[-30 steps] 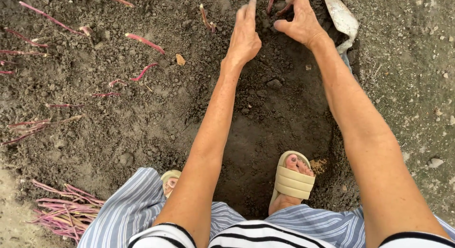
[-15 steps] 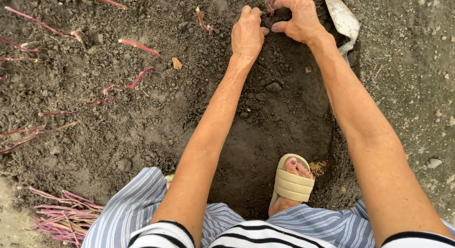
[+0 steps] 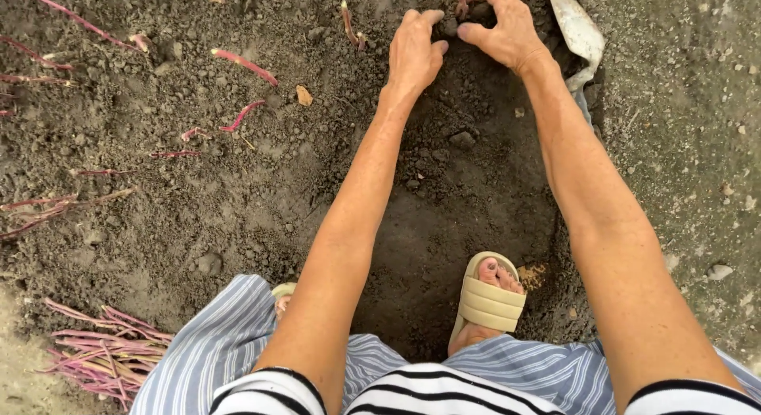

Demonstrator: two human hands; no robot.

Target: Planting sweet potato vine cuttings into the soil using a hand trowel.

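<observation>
Loose dark soil [image 3: 238, 201] all around you. Your left hand [image 3: 414, 54], flat and open a second ago, now curls its fingers into the dirt beside the reddish cutting [image 3: 463, 1]; your right hand [image 3: 507, 30] stays cupped round its base, packing soil. Trowel [image 3: 579, 30] lies just right. Spare cuttings bundle [image 3: 103, 355] bottom left. No packages or labels visible.

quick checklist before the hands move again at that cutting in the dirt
1. Left hand on the soil beside the cutting: ok.
2. Right hand curled around the cutting's base: ok.
3. Cutting upright: cannot tell, it runs out of view.
4. Trowel lies clear of both hands: ok.
5. Sandalled foot clear of the planting spot: ok.
6. Spare cuttings bundle lies to the left: ok.
</observation>
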